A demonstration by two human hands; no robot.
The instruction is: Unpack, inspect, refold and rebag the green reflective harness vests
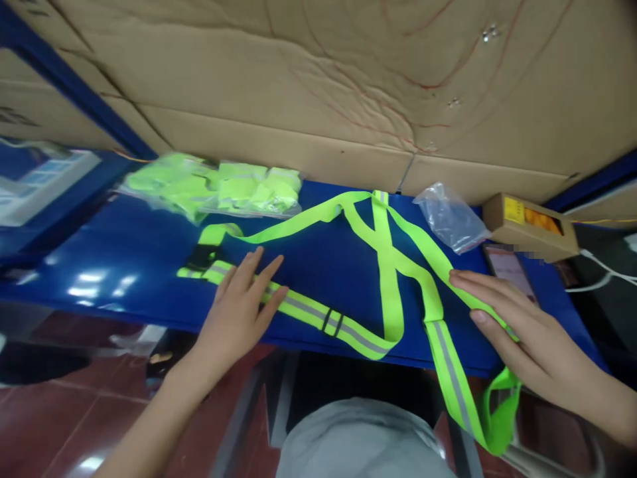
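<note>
A neon-yellow strap harness (387, 265) with grey reflective stripes lies spread on the blue table (318, 265). Black sliders and a black buckle sit on its left part. My left hand (243, 299), fingers spread, rests on or just over the lower left strap. Over the right strap is my right hand (507, 318), with its fingers stretched out and the thumb apart; whether it presses on the strap is unclear. Part of the harness hangs past the table's front edge at the lower right.
Clear bags of folded neon straps (259, 189) lie at the back left. An unfilled clear bag (450, 219), a cardboard box (530, 226) and a phone-like item (510, 269) are at the right. Cardboard (298, 86) walls the back.
</note>
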